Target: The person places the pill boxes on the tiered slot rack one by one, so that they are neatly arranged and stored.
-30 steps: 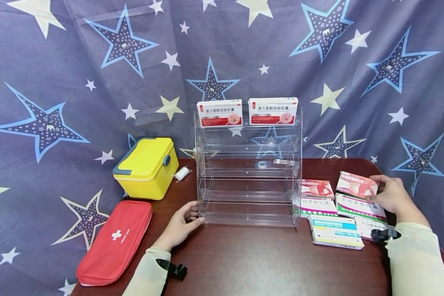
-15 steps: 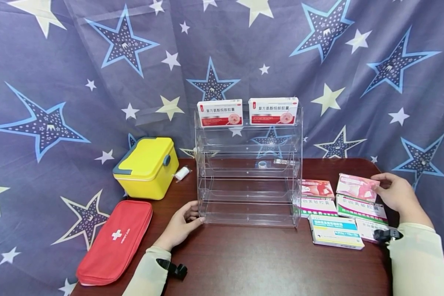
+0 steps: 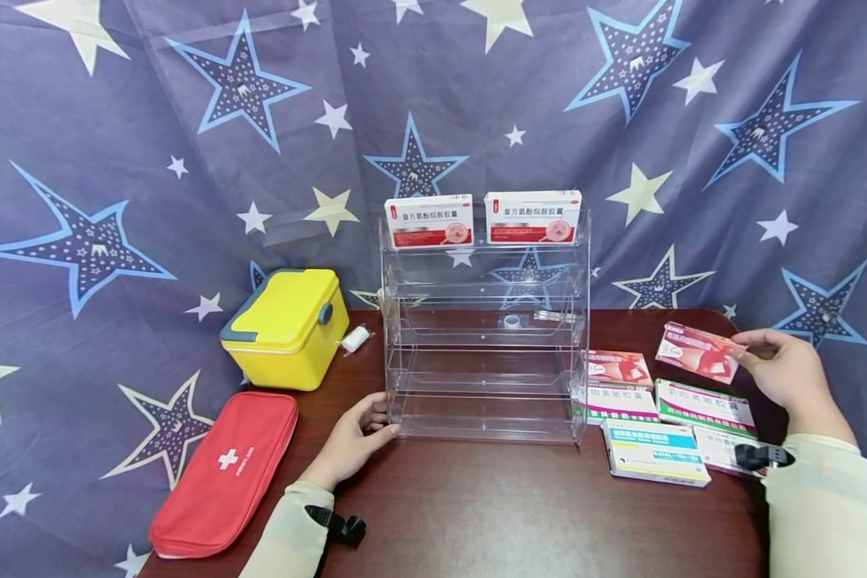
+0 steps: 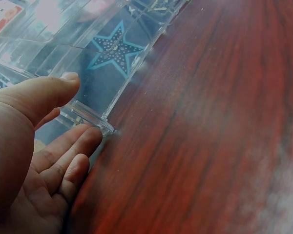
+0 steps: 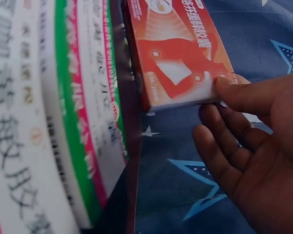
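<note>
My right hand pinches a red medicine box by its right end, thumb on the printed face. In the right wrist view the box is tilted, apart from the green-and-white medicine boxes beside it. At the lower left corner of a clear acrylic display rack, my left hand holds the side edge between thumb and fingers. The left wrist view has the thumb over the rack's corner and the fingertips against its side. Two white-and-red medicine boxes stand on the top tier.
Right of the rack lie another red box, two boxes with green stripes and a blue-and-white box. On the left are a yellow case, a red first-aid pouch and a small white roll. A star-patterned curtain hangs behind.
My right hand has shifted slightly right, and the red box has come away from the green-striped box, with its face turned more to view. My left hand and the rack stay put.
</note>
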Motion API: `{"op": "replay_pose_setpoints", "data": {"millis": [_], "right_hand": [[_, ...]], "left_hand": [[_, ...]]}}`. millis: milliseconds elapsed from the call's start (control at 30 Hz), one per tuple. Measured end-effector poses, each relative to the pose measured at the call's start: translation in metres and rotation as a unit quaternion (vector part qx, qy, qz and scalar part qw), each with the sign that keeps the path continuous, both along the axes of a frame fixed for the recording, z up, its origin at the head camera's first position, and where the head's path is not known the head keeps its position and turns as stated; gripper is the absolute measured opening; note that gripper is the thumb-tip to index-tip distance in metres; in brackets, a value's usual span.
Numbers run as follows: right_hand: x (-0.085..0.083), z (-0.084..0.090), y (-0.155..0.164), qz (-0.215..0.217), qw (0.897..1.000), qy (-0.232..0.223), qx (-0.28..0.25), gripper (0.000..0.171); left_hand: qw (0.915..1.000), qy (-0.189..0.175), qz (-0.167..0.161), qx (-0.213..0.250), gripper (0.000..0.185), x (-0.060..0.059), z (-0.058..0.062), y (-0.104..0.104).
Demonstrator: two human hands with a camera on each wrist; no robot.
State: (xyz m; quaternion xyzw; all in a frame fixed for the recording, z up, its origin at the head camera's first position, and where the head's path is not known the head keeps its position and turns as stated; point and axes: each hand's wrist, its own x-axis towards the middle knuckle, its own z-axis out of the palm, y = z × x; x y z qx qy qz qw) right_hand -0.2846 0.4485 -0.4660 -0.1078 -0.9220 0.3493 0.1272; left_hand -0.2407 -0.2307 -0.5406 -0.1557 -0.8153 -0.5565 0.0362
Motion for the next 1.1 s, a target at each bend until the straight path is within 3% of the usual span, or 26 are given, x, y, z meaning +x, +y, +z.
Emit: {"op": "replay_pose_setpoints", "data": {"millis": [100, 167, 333, 467, 600, 767, 900, 1100], "right_hand": [[0.002, 0.006, -0.001, -0.022, 0.999, 0.022, -0.01, 0.043], [0.004, 0.012, -0.003, -0.042, 0.998, 0.038, -0.018, 0.044], [0.01, 0.032, -0.011, -0.099, 0.991, 0.078, -0.043, 0.042], [0.018, 0.056, -0.025, -0.137, 0.98, 0.124, -0.075, 0.039], [0.028, 0.082, -0.047, -0.147, 0.96, 0.212, -0.112, 0.033], [0.041, 0.115, -0.083, -0.115, 0.938, 0.285, -0.159, 0.031], [0.041, 0.146, -0.12, -0.048, 0.936, 0.31, -0.157, 0.031], [0.024, 0.178, -0.184, 0.077, 0.931, 0.335, -0.122, 0.028]], "left_hand": [[1.0, 0.005, -0.004, 0.005, 0.054, 0.0, -0.001, 0.0], [1.0, 0.001, -0.003, 0.007, 0.055, -0.004, -0.008, -0.003], [1.0, -0.002, -0.008, 0.005, 0.054, -0.004, -0.007, -0.004], [1.0, -0.002, -0.008, -0.001, 0.053, -0.005, -0.008, -0.004], [0.9999, -0.001, -0.01, 0.002, 0.053, -0.004, -0.007, -0.005], [1.0, -0.002, -0.008, 0.002, 0.054, -0.005, -0.006, -0.005], [1.0, -0.004, -0.005, 0.0, 0.054, -0.004, -0.006, -0.006], [1.0, -0.002, -0.005, -0.006, 0.054, -0.004, -0.006, -0.005]]}}
